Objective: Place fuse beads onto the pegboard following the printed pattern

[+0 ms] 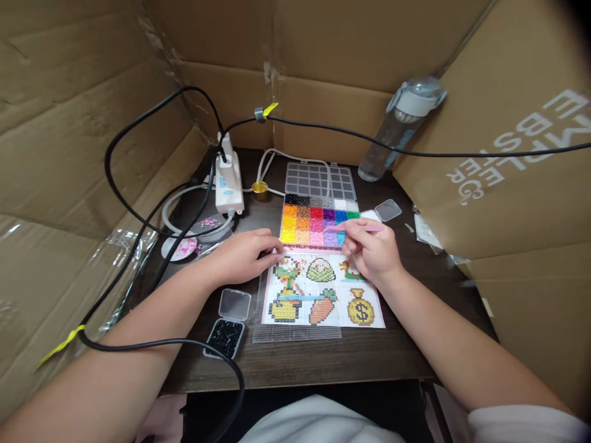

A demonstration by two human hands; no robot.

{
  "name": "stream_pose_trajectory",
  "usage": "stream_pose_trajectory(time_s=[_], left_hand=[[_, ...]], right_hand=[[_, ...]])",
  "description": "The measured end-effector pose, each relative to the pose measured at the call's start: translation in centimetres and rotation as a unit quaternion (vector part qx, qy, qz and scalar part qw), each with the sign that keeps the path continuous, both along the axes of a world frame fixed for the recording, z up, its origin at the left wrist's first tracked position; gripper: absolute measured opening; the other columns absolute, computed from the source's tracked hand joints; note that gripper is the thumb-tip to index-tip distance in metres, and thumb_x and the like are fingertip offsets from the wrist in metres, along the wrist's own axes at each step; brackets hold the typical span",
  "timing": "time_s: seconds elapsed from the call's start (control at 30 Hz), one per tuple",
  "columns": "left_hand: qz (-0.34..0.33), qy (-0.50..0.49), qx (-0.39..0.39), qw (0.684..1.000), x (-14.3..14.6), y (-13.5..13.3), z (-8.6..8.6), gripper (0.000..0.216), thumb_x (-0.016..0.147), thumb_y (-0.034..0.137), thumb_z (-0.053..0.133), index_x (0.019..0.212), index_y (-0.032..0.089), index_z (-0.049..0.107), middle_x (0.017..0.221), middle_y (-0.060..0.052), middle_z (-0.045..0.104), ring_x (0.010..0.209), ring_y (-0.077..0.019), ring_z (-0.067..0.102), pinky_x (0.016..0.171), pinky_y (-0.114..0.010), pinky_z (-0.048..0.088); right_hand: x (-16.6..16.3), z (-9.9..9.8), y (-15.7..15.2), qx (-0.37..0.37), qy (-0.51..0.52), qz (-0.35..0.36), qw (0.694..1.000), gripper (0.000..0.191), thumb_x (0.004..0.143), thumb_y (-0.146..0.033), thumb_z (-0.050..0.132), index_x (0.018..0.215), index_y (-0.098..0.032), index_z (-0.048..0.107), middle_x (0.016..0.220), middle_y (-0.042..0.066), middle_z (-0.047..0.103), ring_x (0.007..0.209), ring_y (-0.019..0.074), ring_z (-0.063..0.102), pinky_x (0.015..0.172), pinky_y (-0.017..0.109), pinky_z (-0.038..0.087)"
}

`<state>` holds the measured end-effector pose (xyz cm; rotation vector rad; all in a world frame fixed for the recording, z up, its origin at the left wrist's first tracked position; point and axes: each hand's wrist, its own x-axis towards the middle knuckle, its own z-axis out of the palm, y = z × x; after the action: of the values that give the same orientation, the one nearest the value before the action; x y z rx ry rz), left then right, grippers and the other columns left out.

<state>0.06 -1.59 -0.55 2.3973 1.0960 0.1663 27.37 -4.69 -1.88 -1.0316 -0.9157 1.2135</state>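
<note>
A clear pegboard [295,332] lies over a pattern sheet [360,307] with pixel pictures of a carrot, a money bag and others. My left hand [244,255] rests on the board's top left corner, fingers curled and pressed down. My right hand [372,249] pinches pink tweezers [357,226], whose tip reaches over the purple and pink cells of the colour bead tray [318,220]. A small open box of black beads [225,337] sits by my left forearm.
Cardboard walls enclose the dark table. A white power adapter [228,178] with black and white cables stands back left, a gold cap [260,189] beside it. A water bottle [397,126] leans back right. A small clear lid [388,210] lies right of the tray.
</note>
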Motion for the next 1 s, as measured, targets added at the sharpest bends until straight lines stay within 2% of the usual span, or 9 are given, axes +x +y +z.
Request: stream_pose_trajectory(time_s=[0.17,0.27,0.37,0.47,0.53,0.73,1.0], left_hand=[[0.002,0.001,0.002,1.000,0.0,0.3,0.0,0.031,0.097,0.041,0.052,0.108,0.024,0.076,0.101,-0.006,0.067,0.088,-0.0203,0.066,0.080,-0.034,0.046],[0.002,0.002,0.004,1.000,0.0,0.4,0.1,0.034,0.096,0.044,0.051,0.106,0.023,0.076,0.099,-0.006,0.067,0.086,-0.0200,0.065,0.078,-0.033,0.046],[0.003,0.002,0.003,1.000,0.1,0.4,0.1,0.036,0.096,0.047,0.050,0.107,0.023,0.076,0.099,-0.005,0.067,0.086,-0.0203,0.065,0.077,-0.033,0.046],[0.008,0.001,0.001,1.000,0.0,0.4,0.1,0.036,0.096,0.048,0.051,0.107,0.024,0.076,0.099,-0.005,0.067,0.086,-0.0204,0.065,0.078,-0.033,0.046],[0.008,0.000,0.002,1.000,0.0,0.4,0.0,0.036,0.096,0.048,0.051,0.107,0.024,0.076,0.098,-0.005,0.067,0.085,-0.0200,0.065,0.077,-0.033,0.046],[0.003,-0.013,0.001,1.000,0.0,0.5,-0.2,0.034,0.095,0.047,0.053,0.104,0.024,0.076,0.096,-0.005,0.067,0.082,-0.0189,0.064,0.074,-0.031,0.045],[0.007,-0.011,0.001,1.000,0.1,0.4,0.0,0.034,0.095,0.046,0.053,0.105,0.024,0.076,0.097,-0.005,0.067,0.082,-0.0187,0.063,0.074,-0.031,0.044]], right_hand=[[2.4,1.3,1.2,-0.007,0.058,-0.045,0.997,0.025,0.071,-0.039,0.085,0.064,-0.018,0.072,0.072,0.006,0.076,0.034,0.0009,0.030,0.031,0.021,0.020],[3.1,1.6,1.4,-0.006,0.073,-0.054,0.996,0.026,0.071,-0.039,0.084,0.063,-0.018,0.071,0.077,0.008,0.079,0.033,0.0003,0.028,0.030,0.021,0.016],[3.2,1.5,1.4,-0.010,0.065,-0.048,0.997,0.024,0.070,-0.038,0.084,0.064,-0.017,0.073,0.066,0.006,0.075,0.032,0.0008,0.027,0.029,0.020,0.015],[3.0,1.4,1.2,-0.016,0.050,-0.039,0.998,0.024,0.071,-0.038,0.083,0.065,-0.017,0.075,0.049,0.000,0.063,0.030,0.0016,0.024,0.029,0.021,0.015],[2.8,1.3,1.1,-0.024,0.041,-0.035,0.998,0.024,0.073,-0.039,0.083,0.066,-0.017,0.075,0.045,-0.002,0.057,0.029,0.0020,0.023,0.028,0.021,0.015],[2.5,1.2,1.1,-0.022,0.034,-0.033,0.999,0.024,0.072,-0.037,0.082,0.062,-0.018,0.072,0.051,0.001,0.063,0.029,0.0017,0.025,0.030,0.022,0.012],[2.4,1.3,1.1,-0.028,0.031,-0.063,0.997,0.025,0.065,-0.031,0.084,0.055,-0.019,0.063,0.051,-0.002,0.059,0.035,0.0025,0.026,0.034,0.023,0.013]])
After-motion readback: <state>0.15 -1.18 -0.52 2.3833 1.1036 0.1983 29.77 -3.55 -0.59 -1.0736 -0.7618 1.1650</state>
